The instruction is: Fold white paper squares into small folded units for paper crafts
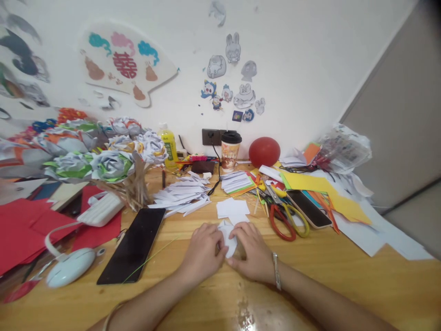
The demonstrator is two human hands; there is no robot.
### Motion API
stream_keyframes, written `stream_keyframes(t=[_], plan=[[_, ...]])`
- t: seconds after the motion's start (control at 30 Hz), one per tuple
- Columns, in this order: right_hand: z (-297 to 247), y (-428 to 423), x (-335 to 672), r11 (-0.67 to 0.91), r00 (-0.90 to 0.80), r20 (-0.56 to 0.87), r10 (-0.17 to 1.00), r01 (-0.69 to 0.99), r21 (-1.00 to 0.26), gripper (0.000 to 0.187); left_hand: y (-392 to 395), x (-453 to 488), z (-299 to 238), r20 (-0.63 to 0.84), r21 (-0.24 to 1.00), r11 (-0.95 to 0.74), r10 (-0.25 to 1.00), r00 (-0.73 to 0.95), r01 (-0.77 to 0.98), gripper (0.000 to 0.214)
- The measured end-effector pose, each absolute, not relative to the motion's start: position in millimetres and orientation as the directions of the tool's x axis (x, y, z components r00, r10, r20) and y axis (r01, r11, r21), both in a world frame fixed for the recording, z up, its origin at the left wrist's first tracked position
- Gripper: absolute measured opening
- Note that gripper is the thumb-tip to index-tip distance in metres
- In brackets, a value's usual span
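Observation:
Between my two hands is a small piece of folded white paper (228, 238), held just above or on the wooden table. My left hand (206, 246) grips its left side, thumb and fingers pressed together on it. From the right, my right hand (251, 250) pinches the paper's other edge; a silvery bracelet circles that wrist. Right behind the hands lie a few white paper sheets (232, 208). Farther back are a heap of folded white paper strips (184, 195) and a stack of cut paper (236, 182).
Red-handled scissors (282, 225) and a phone (309, 208) lie at right, near yellow sheets (325, 191). To the left are a black tablet (132, 246), a white lamp (71, 266) and paper flowers (112, 165). A lidded cup (230, 154) and red balloon (264, 152) stand by the wall.

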State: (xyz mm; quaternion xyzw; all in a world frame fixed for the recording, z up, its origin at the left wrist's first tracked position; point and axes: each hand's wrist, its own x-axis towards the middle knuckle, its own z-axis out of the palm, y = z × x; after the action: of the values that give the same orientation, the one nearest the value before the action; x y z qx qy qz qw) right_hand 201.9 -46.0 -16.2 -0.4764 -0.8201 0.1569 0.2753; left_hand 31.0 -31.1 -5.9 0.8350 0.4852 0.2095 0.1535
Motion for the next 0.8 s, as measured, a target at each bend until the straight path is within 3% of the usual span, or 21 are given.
stream_keyframes(t=[0.1, 0.37, 0.5, 0.63, 0.8], plan=[[-17, -46, 201, 0.432, -0.319, 0.295, 0.901, 0.736, -0.522, 0.022, -30, 31, -6, 0.195, 0.466, -0.482, 0.874, 0.446, 0.741, 0.011], [-23, -43, 201, 0.397, -0.259, 0.316, 0.913, 0.744, -0.537, 0.024, -27, 29, -5, 0.177, 0.457, -0.484, 0.872, 0.457, 0.747, 0.012], [-22, -44, 201, 0.397, -0.225, 0.349, 0.91, 0.719, -0.571, 0.012, -27, 30, -5, 0.198, 0.46, -0.49, 0.869, 0.453, 0.74, 0.014], [-21, -48, 197, 0.407, -0.262, 0.328, 0.908, 0.737, -0.54, 0.042, -25, 30, -5, 0.196, 0.458, -0.461, 0.886, 0.42, 0.76, 0.019], [-18, -45, 199, 0.37, -0.268, 0.26, 0.928, 0.756, -0.541, 0.042, -13, 14, -6, 0.266, 0.437, -0.513, 0.859, 0.438, 0.739, 0.015]])
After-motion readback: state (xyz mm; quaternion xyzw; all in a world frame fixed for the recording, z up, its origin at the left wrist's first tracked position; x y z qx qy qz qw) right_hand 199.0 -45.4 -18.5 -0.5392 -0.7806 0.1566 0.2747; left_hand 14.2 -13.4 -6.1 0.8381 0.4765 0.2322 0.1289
